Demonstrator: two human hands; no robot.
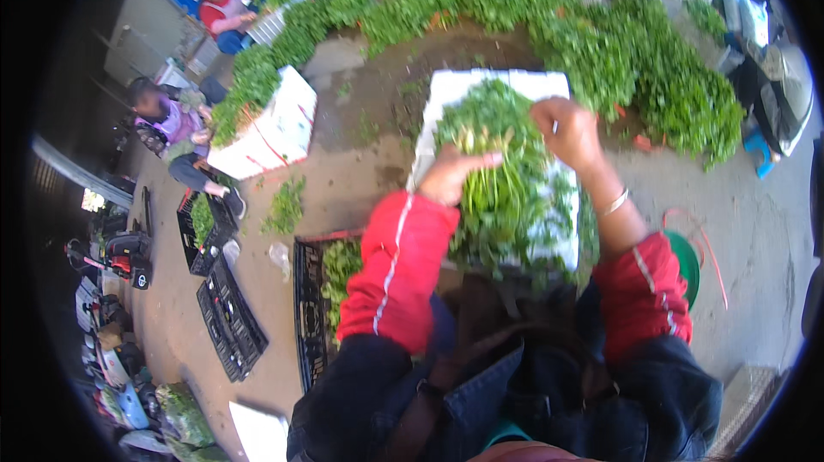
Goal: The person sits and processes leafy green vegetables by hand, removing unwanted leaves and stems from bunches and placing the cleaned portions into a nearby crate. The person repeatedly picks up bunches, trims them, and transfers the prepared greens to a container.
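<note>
My left hand [450, 172] is closed around a bunch of leafy green herbs [489, 185], thumb across the stems, with pale root ends showing above it. The bunch lies over more loose greens on a white foam box [547, 83] before me. Beyond the box's right edge, my right hand [570, 133] is raised with its fingers curled. A small shiny spot shows at those fingers, too blurred to name, and whether they grip anything is not clear. A bracelet circles the right wrist.
Heaped greens [644, 69] curve around the far side. At left, two people [170, 120] [225, 11] sit by crates and another foam box [283, 133]. A black crate [312, 307] of greens stands beside my left arm. A green round object [683, 269] is at right.
</note>
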